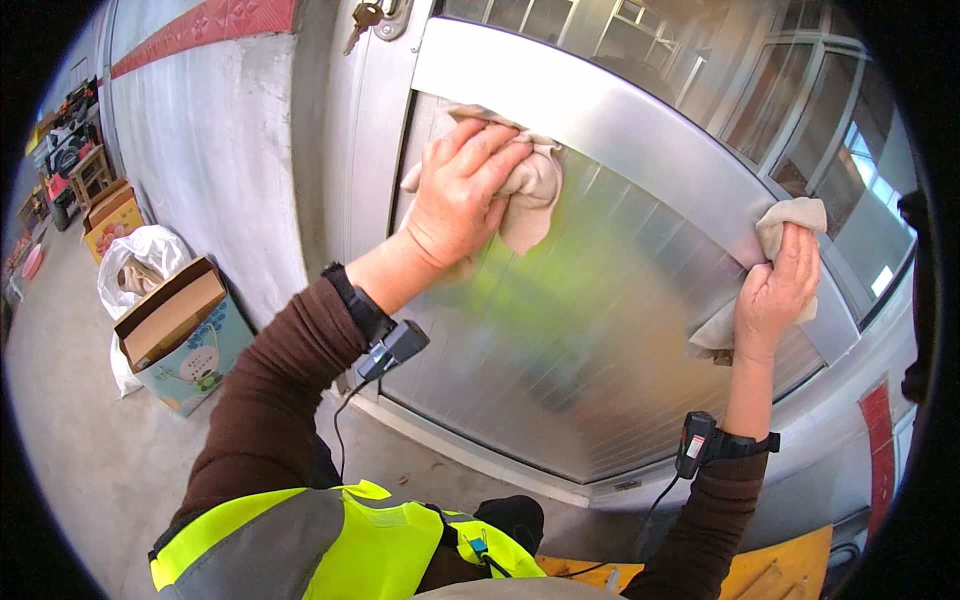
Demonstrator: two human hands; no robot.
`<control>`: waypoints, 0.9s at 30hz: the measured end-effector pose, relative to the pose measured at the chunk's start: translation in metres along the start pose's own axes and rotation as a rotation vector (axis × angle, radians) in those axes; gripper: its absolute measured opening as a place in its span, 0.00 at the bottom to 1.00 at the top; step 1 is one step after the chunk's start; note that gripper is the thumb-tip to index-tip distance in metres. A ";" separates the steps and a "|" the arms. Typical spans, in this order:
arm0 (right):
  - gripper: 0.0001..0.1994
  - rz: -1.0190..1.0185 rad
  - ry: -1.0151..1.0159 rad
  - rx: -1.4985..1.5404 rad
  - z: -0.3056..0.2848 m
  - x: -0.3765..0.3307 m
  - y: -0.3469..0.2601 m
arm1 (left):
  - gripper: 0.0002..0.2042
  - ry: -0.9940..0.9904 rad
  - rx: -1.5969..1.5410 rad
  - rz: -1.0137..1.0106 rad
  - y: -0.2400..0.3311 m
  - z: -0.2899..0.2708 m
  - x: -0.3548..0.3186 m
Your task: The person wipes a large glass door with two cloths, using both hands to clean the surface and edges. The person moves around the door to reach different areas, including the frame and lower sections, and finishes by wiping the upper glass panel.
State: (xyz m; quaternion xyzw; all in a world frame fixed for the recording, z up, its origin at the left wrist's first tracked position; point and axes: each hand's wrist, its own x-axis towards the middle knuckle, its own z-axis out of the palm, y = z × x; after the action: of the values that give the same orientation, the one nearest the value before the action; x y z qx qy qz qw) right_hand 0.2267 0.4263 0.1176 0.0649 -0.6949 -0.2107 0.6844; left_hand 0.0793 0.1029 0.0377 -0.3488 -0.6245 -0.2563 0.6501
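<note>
One beige cloth, the left cloth (pixel 538 190), lies bunched under the left hand (pixel 448 200), whose fingers (pixel 485 150) are close together, bent and clamped on it against the panel (pixel 570 340) of a door (pixel 480 65). Its folds show past the fingertips and hang to the right of them. The right hand (pixel 768 300) is well apart from the left; its fingers are also close together, closed on the right cloth (pixel 797 213). That one sticks out above the fingertips, and its lower part spreads below and to the left of them, over the panel's edge.

Between the two sets of fingers the panel is shiny, with blurred green and orange patches; the door's pale metal rail runs above the left fingers and down toward the right ones. Glass (pixel 690 60) lies beyond that rail. Up and left of the left fingers, a key (pixel 366 18) hangs by the lock.

Farther left, well away from the fingers, a blue box (pixel 195 365) stands open on the floor (pixel 60 470), just beside a white bag (pixel 170 248). Nearer the body than the fingers are black wrist straps, brown sleeves (pixel 265 410) and a yellow vest (pixel 370 550).
</note>
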 end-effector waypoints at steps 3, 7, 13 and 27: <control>0.30 -0.002 0.007 0.003 0.001 0.001 0.000 | 0.22 -0.115 0.003 -0.083 0.014 -0.003 -0.022; 0.30 -0.001 -0.010 -0.014 0.000 0.000 0.001 | 0.18 -0.194 -0.056 0.083 0.022 -0.017 -0.054; 0.30 -0.019 -0.015 -0.009 0.001 -0.001 0.002 | 0.22 -0.178 -0.037 0.117 -0.016 -0.023 -0.014; 0.30 -0.001 -0.005 -0.021 0.002 -0.001 0.002 | 0.20 -0.109 -0.004 -0.060 -0.015 -0.037 -0.056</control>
State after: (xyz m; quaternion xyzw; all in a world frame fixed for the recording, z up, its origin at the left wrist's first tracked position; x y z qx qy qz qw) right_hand 0.2255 0.4289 0.1170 0.0575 -0.6944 -0.2185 0.6831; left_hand 0.0860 0.0587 -0.0151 -0.3450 -0.6685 -0.2575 0.6064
